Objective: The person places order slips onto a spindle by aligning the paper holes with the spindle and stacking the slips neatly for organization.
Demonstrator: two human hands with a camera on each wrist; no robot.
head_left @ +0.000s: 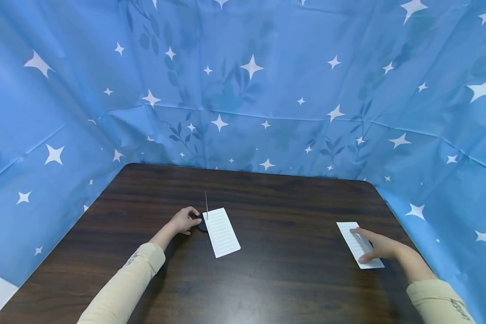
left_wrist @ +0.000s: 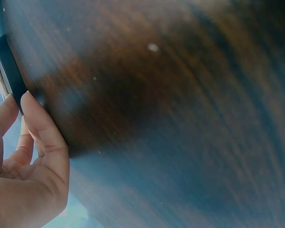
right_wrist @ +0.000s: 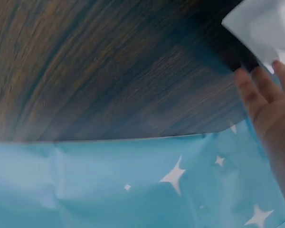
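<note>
In the head view, my left hand (head_left: 183, 220) pinches the rim of the black base of a bill spike (head_left: 206, 203), its thin rod upright. That dark base (left_wrist: 10, 66) sits between thumb and finger in the left wrist view. A lined white paper slip (head_left: 223, 234) lies over part of the base, its corner at the rod. Far to the right, my right hand (head_left: 382, 246) rests with spread fingers on a second lined slip (head_left: 351, 238). In the right wrist view, fingertips (right_wrist: 257, 76) meet the edge of this paper (right_wrist: 263, 31); a dark patch lies beneath it.
Both hands work over a dark wood-grain table (head_left: 283, 225) with rounded far corners. A blue curtain (head_left: 235, 90) with white stars hangs behind it and along both sides. The right hand is close to the table's right edge.
</note>
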